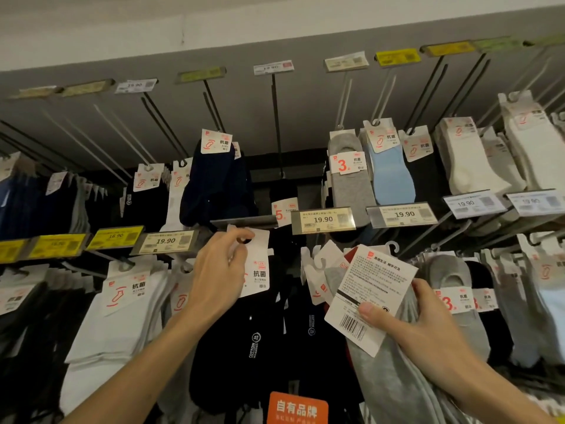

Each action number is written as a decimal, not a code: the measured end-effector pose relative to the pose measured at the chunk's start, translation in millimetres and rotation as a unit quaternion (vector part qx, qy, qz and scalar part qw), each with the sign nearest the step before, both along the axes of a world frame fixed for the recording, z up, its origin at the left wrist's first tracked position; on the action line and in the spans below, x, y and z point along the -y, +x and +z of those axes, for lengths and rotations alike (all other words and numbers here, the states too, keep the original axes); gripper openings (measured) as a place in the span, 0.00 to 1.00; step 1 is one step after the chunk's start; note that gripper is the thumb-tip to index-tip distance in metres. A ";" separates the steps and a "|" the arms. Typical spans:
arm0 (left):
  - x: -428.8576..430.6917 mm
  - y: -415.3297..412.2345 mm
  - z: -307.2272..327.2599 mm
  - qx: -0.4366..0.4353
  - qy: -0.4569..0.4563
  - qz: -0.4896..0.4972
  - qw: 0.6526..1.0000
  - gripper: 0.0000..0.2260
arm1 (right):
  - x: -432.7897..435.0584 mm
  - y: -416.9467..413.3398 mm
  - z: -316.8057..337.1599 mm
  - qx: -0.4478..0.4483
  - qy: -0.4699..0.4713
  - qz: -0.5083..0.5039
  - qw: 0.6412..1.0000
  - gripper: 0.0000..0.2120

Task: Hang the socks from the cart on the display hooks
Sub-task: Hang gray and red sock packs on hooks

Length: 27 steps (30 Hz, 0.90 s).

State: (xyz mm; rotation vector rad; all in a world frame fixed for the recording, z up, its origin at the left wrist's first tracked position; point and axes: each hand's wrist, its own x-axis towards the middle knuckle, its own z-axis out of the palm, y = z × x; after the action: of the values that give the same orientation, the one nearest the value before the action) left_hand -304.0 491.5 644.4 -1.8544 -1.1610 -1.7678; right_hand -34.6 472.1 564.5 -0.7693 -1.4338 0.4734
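Note:
My left hand (221, 267) pinches the white card header of a black sock pack (241, 347), holding its hang hole up at the tip of a display hook (244, 222) in the middle row. My right hand (419, 325) grips a bundle of grey socks (394, 384) with several white card headers fanned out on top, the front card (371, 289) showing its barcode side. That bundle is held in front of the rack, lower right of the hook. The cart is out of view.
The wall rack is full of hanging socks: white pairs (113, 316) lower left, navy pack (214, 185) above my left hand, grey and blue pairs (391, 172) upper right. An almost bare hook (276, 117) runs above centre. Price tags (322, 220) line the hook ends. An orange sign (296, 408) sits low.

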 end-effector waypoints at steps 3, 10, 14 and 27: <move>3.1 -0.7 2.6 0.004 -0.009 -0.015 1.000 0.13 | -2.2 -0.7 -0.5 0.005 0.000 0.010 1.000 0.22; 2.4 -8.7 9.6 0.030 -0.066 -0.076 0.994 0.17 | -1.5 -4.4 2.0 0.014 0.010 0.025 1.000 0.22; 4.4 -1.4 13.9 0.007 -0.026 -0.027 0.999 0.09 | -1.8 -4.9 0.8 0.018 0.011 0.022 1.000 0.23; 0.3 -4.4 26.4 0.117 -0.046 -0.131 0.983 0.09 | -4.4 -6.0 -3.0 0.005 0.004 0.016 1.000 0.30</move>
State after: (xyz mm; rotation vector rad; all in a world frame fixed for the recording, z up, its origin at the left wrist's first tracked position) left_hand -308.4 491.2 670.8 -1.9692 -1.1376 -2.1616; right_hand -40.6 476.5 561.6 -0.7445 -1.4589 0.4882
